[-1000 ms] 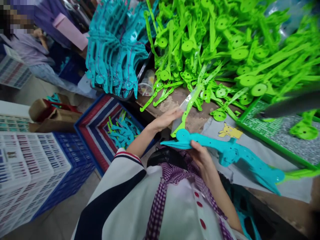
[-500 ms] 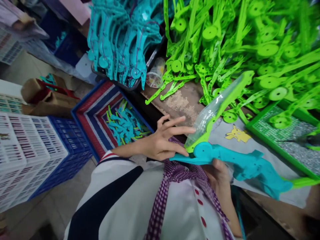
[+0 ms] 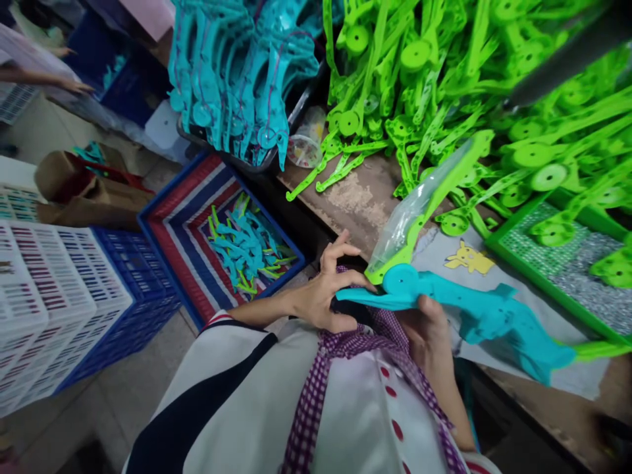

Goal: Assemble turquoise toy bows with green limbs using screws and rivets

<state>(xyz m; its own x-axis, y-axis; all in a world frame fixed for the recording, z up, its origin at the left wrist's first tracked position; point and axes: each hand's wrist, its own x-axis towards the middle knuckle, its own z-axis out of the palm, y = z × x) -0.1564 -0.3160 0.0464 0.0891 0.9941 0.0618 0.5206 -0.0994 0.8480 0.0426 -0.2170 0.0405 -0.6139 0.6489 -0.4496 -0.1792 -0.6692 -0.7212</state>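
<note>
My right hand grips a long turquoise plastic piece from below, close to my chest. A green plastic arm joins its round end and carries a clear plastic bag. My left hand pinches the turquoise piece's pointed left tip, thumb and forefinger closed, the other fingers raised. A big heap of green plastic parts covers the table behind.
A black tray of turquoise pieces stands at the table's left end. On the floor sit a blue crate holding assembled pieces and a white crate. A green tray and grey cloth lie at right. Another person's arm reaches in upper left.
My left hand drew its spread fingers in and closed on the turquoise piece's tip. The green arm with the bag stayed on the piece's round end. The view shifted slightly.
</note>
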